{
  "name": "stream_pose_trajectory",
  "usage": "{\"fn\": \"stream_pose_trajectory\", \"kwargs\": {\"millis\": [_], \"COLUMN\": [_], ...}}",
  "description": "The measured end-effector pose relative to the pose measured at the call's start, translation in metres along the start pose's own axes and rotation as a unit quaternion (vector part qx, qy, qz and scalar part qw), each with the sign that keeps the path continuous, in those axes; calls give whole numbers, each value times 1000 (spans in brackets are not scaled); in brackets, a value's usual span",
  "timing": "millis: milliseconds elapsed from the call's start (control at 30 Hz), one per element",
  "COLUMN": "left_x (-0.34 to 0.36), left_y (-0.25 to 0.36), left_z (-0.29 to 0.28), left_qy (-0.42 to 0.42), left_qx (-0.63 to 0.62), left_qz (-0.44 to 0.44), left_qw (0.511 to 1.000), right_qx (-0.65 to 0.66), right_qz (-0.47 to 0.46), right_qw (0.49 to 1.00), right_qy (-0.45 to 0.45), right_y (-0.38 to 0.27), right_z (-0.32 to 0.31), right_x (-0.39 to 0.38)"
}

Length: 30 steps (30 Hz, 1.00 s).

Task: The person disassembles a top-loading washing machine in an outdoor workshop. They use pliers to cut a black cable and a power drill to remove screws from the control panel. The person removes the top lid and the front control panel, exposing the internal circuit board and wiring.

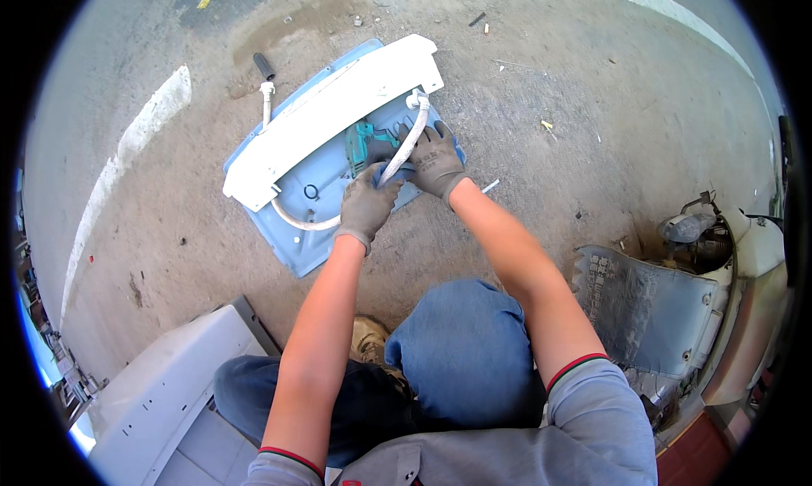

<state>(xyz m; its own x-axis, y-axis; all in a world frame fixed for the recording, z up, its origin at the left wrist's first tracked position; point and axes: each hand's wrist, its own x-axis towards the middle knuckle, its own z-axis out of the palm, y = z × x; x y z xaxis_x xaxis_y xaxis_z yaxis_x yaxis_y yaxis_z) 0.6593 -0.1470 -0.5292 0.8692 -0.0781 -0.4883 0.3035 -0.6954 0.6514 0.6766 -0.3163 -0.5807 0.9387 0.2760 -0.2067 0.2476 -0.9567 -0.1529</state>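
Note:
A pale, flexible hose (309,225) with a white end fitting (417,101) curves over a light blue plastic panel (296,253). My left hand (365,205), in a grey glove, is closed around the hose near its middle. My right hand (436,163), gloved the same way, is at the hose closer to the fitting, with fingertips showing on its far side; its thumb is mostly hidden. Something blue shows between the two hands, too covered to name. Behind them a teal power drill (359,146) lies on the panel, partly under a long white metal cover (330,118).
A second hose end (267,93) sticks out past the cover, beside a black grip-like piece (264,65). A black ring (311,192) lies on the panel. At the lower left stands a white appliance casing (182,376); at the right, worn machinery with a grey sheet (651,317).

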Motion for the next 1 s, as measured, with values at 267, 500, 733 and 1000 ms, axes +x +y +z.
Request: {"fn": "stream_pose_trajectory", "kwargs": {"millis": [267,500,733,1000], "left_x": [-7,-5,-25,-258], "left_y": [16,30,50,103], "left_z": [-19,-22,-44,-153], "left_qy": [10,-64,4,-30], "left_qx": [-27,-23,188,-57], "left_qz": [-11,-30,46,1], "left_qw": [1000,997,981,998], "right_qx": [73,57,38,310], "right_qz": [14,36,157,282], "right_qw": [997,998,982,908], "right_qy": [-26,-20,-96,-3], "right_y": [4,31,27,-32], "right_z": [-31,-56,-166,-389], "right_x": [-12,-114,-218,-277]}}
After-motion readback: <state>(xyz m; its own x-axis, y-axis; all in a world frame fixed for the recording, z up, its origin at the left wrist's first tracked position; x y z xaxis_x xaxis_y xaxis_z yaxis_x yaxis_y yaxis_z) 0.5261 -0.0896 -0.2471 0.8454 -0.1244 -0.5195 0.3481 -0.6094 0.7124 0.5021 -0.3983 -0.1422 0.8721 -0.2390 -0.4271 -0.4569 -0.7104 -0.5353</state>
